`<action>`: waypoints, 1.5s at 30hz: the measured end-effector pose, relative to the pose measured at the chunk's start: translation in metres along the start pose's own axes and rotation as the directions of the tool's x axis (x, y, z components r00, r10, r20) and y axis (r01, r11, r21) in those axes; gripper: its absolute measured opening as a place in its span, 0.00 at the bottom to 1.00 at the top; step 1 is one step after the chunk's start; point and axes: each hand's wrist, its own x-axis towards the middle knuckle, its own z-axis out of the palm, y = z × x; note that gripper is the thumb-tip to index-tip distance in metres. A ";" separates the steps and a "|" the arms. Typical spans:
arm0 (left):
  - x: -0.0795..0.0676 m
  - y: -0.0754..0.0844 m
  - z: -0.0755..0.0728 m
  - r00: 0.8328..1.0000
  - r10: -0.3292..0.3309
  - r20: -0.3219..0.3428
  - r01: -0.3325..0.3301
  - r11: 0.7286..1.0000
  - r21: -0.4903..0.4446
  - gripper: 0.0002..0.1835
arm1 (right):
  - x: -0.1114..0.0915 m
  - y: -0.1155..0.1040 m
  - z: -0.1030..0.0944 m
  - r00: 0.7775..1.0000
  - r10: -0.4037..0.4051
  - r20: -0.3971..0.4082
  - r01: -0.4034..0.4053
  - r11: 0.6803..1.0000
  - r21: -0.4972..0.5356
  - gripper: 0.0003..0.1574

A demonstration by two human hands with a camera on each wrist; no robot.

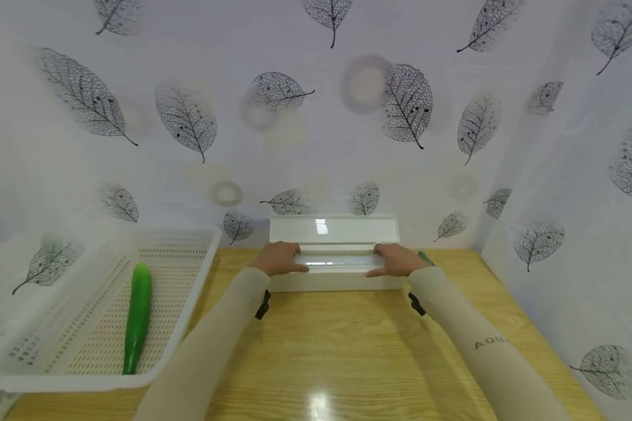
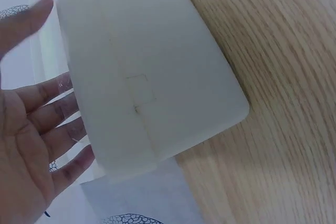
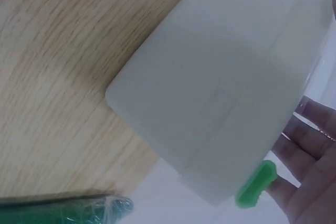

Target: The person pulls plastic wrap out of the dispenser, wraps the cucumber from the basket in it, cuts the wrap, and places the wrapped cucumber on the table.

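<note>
A white cling film box (image 1: 337, 282) lies lengthwise at the table's far edge, its lid (image 1: 347, 228) raised at the back. Clear cling film (image 1: 339, 261) shows in the opening between the hands. My left hand (image 1: 278, 258) is at the box's left end, thumb and fingers spread apart. In the left wrist view its fingertips (image 2: 65, 103) touch clear film behind the box edge. At the other end my right hand (image 1: 398, 260) has a similar spread, its fingers (image 3: 302, 153) reaching behind the edge. Near them sits a green slider (image 3: 256, 184).
A white plastic basket (image 1: 210, 251) stands on the left with a green cucumber (image 1: 138, 316) in it. Beyond the box's right end lies a film-wrapped green item (image 3: 63, 211). Leaf-patterned white sheeting (image 1: 316, 152) closes off the back and right of the wooden table (image 1: 321, 345).
</note>
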 end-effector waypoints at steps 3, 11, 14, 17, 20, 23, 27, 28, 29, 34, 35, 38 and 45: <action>-0.002 -0.002 0.000 0.999 0.002 -0.041 -0.005 0.997 -0.071 0.24 | 0.002 0.007 0.004 0.999 -0.020 -0.036 0.021 0.999 0.050 0.37; -0.003 -0.011 0.006 0.978 0.029 -0.206 -0.047 0.996 -0.082 0.14 | -0.002 0.012 0.001 0.987 -0.033 -0.157 0.043 0.997 0.059 0.15; -0.002 -0.014 0.008 0.956 0.071 -0.286 -0.068 0.997 0.019 0.12 | -0.005 0.012 -0.002 0.984 -0.020 -0.175 0.025 0.999 0.025 0.15; 0.000 -0.017 0.010 0.931 0.110 -0.348 -0.088 0.993 0.080 0.09 | -0.006 0.012 -0.003 0.984 -0.020 -0.177 0.016 1.000 -0.020 0.13; 0.000 -0.020 0.013 0.898 0.147 -0.415 -0.117 0.989 0.095 0.06 | -0.007 0.014 -0.002 0.979 -0.031 -0.201 0.021 0.999 -0.050 0.11; 0.000 -0.022 0.015 0.865 0.165 -0.473 -0.128 0.986 0.111 0.04 | -0.008 0.015 -0.001 0.969 -0.035 -0.243 0.021 0.998 -0.062 0.10; 0.000 -0.024 0.016 0.849 0.156 -0.504 -0.105 0.986 0.128 0.03 | -0.009 0.016 0.001 0.956 -0.042 -0.291 0.023 0.997 -0.069 0.08; 0.000 -0.024 0.016 0.847 0.150 -0.511 -0.101 0.987 0.123 0.03 | -0.008 0.016 0.001 0.954 -0.042 -0.298 0.023 0.997 -0.069 0.08; 0.000 -0.024 0.016 0.844 0.146 -0.517 -0.096 0.988 0.123 0.03 | -0.008 0.016 0.001 0.951 -0.045 -0.305 0.025 0.997 -0.070 0.08; 0.001 -0.026 0.013 0.833 0.127 -0.538 -0.066 0.989 0.131 0.03 | -0.006 0.017 -0.003 0.944 -0.052 -0.326 0.028 0.997 -0.078 0.07; 0.001 -0.026 0.013 0.835 0.123 -0.535 -0.060 0.989 0.134 0.03 | -0.005 0.018 -0.003 0.942 -0.055 -0.330 0.030 0.996 -0.081 0.07; 0.000 -0.024 0.009 0.840 0.116 -0.529 -0.056 0.990 0.128 0.03 | -0.005 0.019 -0.007 0.939 -0.063 -0.338 0.037 0.996 -0.083 0.07; -0.002 -0.021 0.001 0.845 0.130 -0.519 -0.061 0.987 0.149 0.04 | -0.008 0.019 -0.016 0.939 -0.107 -0.326 0.086 0.993 -0.078 0.07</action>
